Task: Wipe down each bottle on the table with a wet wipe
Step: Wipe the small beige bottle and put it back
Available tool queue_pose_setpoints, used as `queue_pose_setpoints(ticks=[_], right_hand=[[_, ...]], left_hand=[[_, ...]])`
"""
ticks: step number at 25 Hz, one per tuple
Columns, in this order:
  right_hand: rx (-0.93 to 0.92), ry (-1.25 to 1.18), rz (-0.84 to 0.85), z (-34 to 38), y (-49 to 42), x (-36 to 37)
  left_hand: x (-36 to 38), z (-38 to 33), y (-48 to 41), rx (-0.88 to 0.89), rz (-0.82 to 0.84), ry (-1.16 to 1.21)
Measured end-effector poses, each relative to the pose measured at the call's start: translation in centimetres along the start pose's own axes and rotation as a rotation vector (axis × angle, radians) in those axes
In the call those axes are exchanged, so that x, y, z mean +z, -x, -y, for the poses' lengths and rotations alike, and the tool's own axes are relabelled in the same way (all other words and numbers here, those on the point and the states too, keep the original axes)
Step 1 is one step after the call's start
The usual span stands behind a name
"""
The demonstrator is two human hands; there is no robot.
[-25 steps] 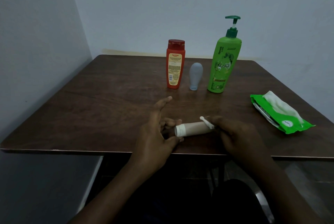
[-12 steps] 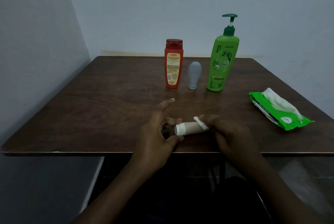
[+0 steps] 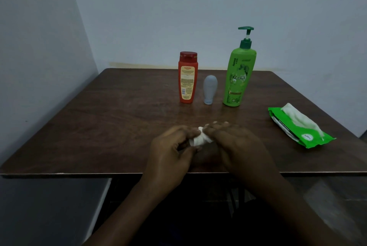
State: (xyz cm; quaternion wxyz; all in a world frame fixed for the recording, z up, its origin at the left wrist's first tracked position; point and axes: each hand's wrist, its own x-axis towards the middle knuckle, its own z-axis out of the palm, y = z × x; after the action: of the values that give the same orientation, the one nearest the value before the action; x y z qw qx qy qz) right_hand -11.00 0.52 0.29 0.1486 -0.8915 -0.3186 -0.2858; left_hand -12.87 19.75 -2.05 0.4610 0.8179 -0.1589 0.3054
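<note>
Wet wipe (image 3: pixel 200 140) sits bunched between the two hands near the front edge of the table (image 3: pixel 103 126), low over the wood. It is a small, crumpled white wad; whatever it may be wrapped round is hidden by the fingers. The left hand (image 3: pixel 168 154) has its fingers curled in, pinching the wad's left end. The right hand (image 3: pixel 236 144) curls over it from the right, fingertips bent down onto the white. Well behind them, three bottles stand upright in a row: a red bottle (image 3: pixel 186 78), a small grey bottle (image 3: pixel 210 89) on its cap, and a tall green pump bottle (image 3: pixel 239 78). A green pack of wipes (image 3: pixel 297 126) lies off to the right, a sheet poking out.
</note>
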Motion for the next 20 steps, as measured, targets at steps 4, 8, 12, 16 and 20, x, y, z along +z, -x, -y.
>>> queue_pose_setpoints(ticks=[4,8,12,16,20], right_hand=[[0.268,-0.216,-0.124,-1.7,0.1,-1.9],[0.717,-0.881,-0.253,-1.7,-0.4,-1.2],[1.007,-1.383,-0.458,1.5,-0.8,0.4],[0.814,-1.185,-0.221,3.2,0.5,1.2],[0.398,-0.313,-0.008,-0.2,1.8,0.1]], left_hand=[[-0.2,-0.5,0.0,-0.062,-0.097,0.139],[1.0,-0.9,0.5,-0.240,-0.172,0.396],[2.5,-1.6,1.6,-0.318,-0.180,0.437],[2.9,-2.1,1.4,-0.465,-0.179,0.582],[2.0,-2.5,0.7,-0.627,-0.149,0.658]])
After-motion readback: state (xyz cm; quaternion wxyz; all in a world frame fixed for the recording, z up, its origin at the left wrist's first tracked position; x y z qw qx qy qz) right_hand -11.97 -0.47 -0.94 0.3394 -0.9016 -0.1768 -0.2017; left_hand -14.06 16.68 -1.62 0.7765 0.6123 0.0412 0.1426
